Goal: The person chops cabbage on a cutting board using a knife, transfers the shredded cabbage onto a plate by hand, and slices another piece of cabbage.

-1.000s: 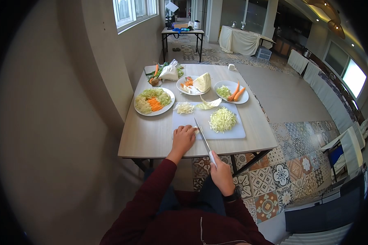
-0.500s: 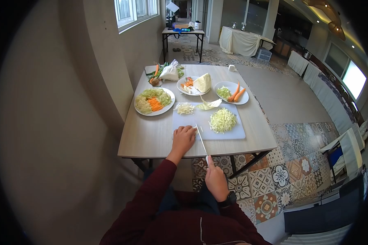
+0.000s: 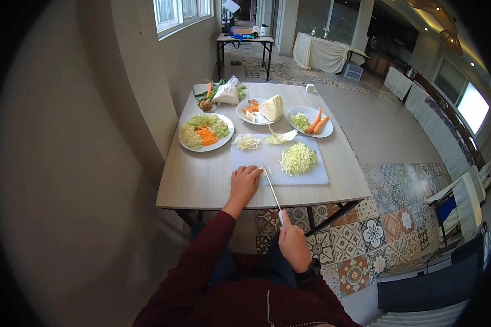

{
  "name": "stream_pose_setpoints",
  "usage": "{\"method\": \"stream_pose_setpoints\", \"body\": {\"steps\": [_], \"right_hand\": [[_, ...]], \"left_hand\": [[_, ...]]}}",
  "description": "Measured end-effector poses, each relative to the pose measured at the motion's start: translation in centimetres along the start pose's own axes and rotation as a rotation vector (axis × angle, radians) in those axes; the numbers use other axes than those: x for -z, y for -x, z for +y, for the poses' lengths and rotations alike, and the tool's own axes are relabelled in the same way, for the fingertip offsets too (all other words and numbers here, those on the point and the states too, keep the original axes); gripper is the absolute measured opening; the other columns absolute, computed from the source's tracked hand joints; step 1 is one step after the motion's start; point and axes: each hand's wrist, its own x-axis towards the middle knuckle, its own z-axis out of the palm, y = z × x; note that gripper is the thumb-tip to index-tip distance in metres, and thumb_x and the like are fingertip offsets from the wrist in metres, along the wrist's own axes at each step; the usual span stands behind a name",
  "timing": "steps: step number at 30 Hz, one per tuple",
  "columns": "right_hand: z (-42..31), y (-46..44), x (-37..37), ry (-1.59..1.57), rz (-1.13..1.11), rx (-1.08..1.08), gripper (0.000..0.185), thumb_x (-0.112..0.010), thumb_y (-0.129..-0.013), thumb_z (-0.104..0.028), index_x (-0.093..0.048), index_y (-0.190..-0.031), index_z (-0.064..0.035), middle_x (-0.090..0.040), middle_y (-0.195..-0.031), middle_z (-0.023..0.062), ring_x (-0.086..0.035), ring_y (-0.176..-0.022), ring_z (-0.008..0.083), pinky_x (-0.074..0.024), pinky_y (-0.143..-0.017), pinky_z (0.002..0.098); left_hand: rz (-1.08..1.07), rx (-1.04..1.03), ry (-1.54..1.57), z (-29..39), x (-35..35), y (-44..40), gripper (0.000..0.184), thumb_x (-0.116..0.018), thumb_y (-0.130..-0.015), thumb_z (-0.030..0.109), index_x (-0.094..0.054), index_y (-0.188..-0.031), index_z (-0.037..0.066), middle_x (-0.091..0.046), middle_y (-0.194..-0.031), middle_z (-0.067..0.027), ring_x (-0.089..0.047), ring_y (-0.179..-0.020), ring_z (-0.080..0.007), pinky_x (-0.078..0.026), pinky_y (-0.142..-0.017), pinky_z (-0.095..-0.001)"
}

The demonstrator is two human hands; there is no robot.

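Note:
My right hand [image 3: 295,246] is closed round the white handle of a kitchen knife [image 3: 274,192]. The blade points away from me, its tip over the white cutting board [image 3: 306,180]. Curled fingers of my left hand [image 3: 244,184] press a small pale piece of cabbage [image 3: 262,171] onto the board, close to the blade; most of the piece is hidden. A large heap of shredded cabbage [image 3: 298,159] lies on the board's right side. Behind are a smaller whitish shredded pile [image 3: 247,142] and a loose cabbage leaf [image 3: 281,137].
Left of the board stands a plate [image 3: 226,143] of shredded vegetables. Farther back are a plate [image 3: 245,121] with a cabbage wedge [image 3: 271,108] and another with carrots [image 3: 321,124]. A white plastic bag [image 3: 226,94] lies among vegetables at the far left corner.
The knife and my right hand have shifted slightly to the right and toward me. My left hand stays on the cabbage piece. The whole view has tilted a little.

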Motion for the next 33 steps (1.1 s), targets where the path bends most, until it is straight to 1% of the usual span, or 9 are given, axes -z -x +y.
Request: {"method": "stream_pose_setpoints", "body": {"steps": [8, 14, 17, 20, 24, 27, 28, 31, 33], "right_hand": [[1.2, -4.3, -1.0, -0.031, 0.004, 0.050, 0.049, -0.053, -0.091, -0.007, -0.046, -0.139, 0.0021, -0.063, -0.080, 0.0301, -0.062, -0.076, 0.0451, -0.0482, -0.071, 0.0527], [1.2, -4.9, -2.0, 0.011, 0.024, 0.050, 0.049, -0.054, -0.091, -0.007, -0.047, -0.139, 0.0001, -0.063, -0.080, 0.0266, -0.062, -0.077, 0.0429, -0.0487, -0.070, 0.0517], [1.3, -4.5, -1.8, 0.055, 0.030, 0.058, 0.051, -0.054, -0.091, -0.009, -0.048, -0.141, -0.0068, -0.062, -0.081, 0.0231, -0.062, -0.077, 0.0408, -0.0496, -0.069, 0.0511], [1.6, -4.2, -0.6, 0.177, 0.039, 0.031, 0.052, -0.057, -0.090, -0.011, -0.051, -0.141, -0.0181, -0.061, -0.081, 0.0197, -0.063, -0.076, 0.0387, -0.0510, -0.068, 0.0500], [2.0, -4.0, 1.8, 0.194, 0.083, -0.045, 0.051, -0.060, -0.087, -0.011, -0.059, -0.135, -0.0256, -0.060, -0.079, 0.0186, -0.062, -0.077, 0.0377, -0.0507, -0.070, 0.0463], [3.2, -3.9, 2.1, 0.177, 0.156, -0.065, 0.052, -0.061, -0.086, -0.010, -0.059, -0.135, -0.0261, -0.061, -0.081, 0.0185, -0.062, -0.078, 0.0379, -0.0507, -0.071, 0.0464], [3.4, -3.9, 2.6, 0.159, 0.147, -0.096, 0.049, -0.061, -0.086, -0.011, -0.059, -0.135, -0.0212, -0.065, -0.087, 0.0202, -0.063, -0.080, 0.0393, -0.0511, -0.073, 0.0464], [5.5, -4.1, 2.2, 0.062, 0.199, -0.068, 0.051, -0.059, -0.088, -0.011, -0.055, -0.138, -0.0155, -0.066, -0.092, 0.0243, -0.065, -0.086, 0.0414, -0.0522, -0.075, 0.0466], [6.2, -4.3, 2.1, -0.107, 0.225, -0.018, 0.049, -0.058, -0.089, -0.010, -0.054, -0.137, -0.0098, -0.066, -0.097, 0.0281, -0.065, -0.090, 0.0430, -0.0521, -0.077, 0.0455]], "left_hand": [[0.030, -0.012, -0.007, 0.0, -0.2, 0.1, 0.018, -0.063, -0.085, 0.015, -0.071, -0.101, 0.019, -0.067, -0.107, 0.0031, -0.058, -0.101, -0.0208, -0.041, -0.087, -0.0402], [0.012, -0.007, 0.008, 0.1, 0.3, 0.0, 0.019, -0.063, -0.085, 0.013, -0.070, -0.102, 0.017, -0.067, -0.110, 0.0010, -0.059, -0.103, -0.0231, -0.042, -0.088, -0.0408], [0.008, -0.001, 0.013, 0.2, 0.2, 0.0, 0.017, -0.063, -0.085, 0.013, -0.070, -0.101, 0.016, -0.068, -0.110, 0.0007, -0.059, -0.103, -0.0232, -0.042, -0.088, -0.0409], [0.009, 0.005, 0.008, 0.1, 0.2, 0.0, 0.017, -0.063, -0.085, 0.013, -0.070, -0.100, 0.016, -0.068, -0.110, 0.0003, -0.059, -0.103, -0.0234, -0.043, -0.088, -0.0410], [0.000, 0.010, 0.024, 0.2, 0.3, -0.1, 0.018, -0.063, -0.085, 0.013, -0.070, -0.101, 0.016, -0.068, -0.111, -0.0006, -0.059, -0.105, -0.0236, -0.042, -0.088, -0.0410], [-0.014, 0.015, 0.030, 0.2, 0.3, 0.0, 0.019, -0.063, -0.085, 0.012, -0.070, -0.102, 0.016, -0.068, -0.112, -0.0011, -0.058, -0.106, -0.0237, -0.042, -0.088, -0.0410], [-0.019, 0.018, 0.029, 0.2, 0.4, -0.1, 0.019, -0.063, -0.085, 0.012, -0.070, -0.102, 0.016, -0.068, -0.112, -0.0012, -0.058, -0.106, -0.0237, -0.042, -0.088, -0.0410], [-0.007, 0.009, 0.028, 0.2, 0.3, 0.0, 0.019, -0.063, -0.085, 0.012, -0.070, -0.102, 0.016, -0.067, -0.113, -0.0012, -0.058, -0.106, -0.0238, -0.042, -0.088, -0.0410], [-0.002, 0.005, 0.028, 0.1, 0.2, 0.0, 0.019, -0.063, -0.085, 0.012, -0.070, -0.102, 0.016, -0.067, -0.112, -0.0012, -0.058, -0.105, -0.0239, -0.042, -0.088, -0.0409]]}}
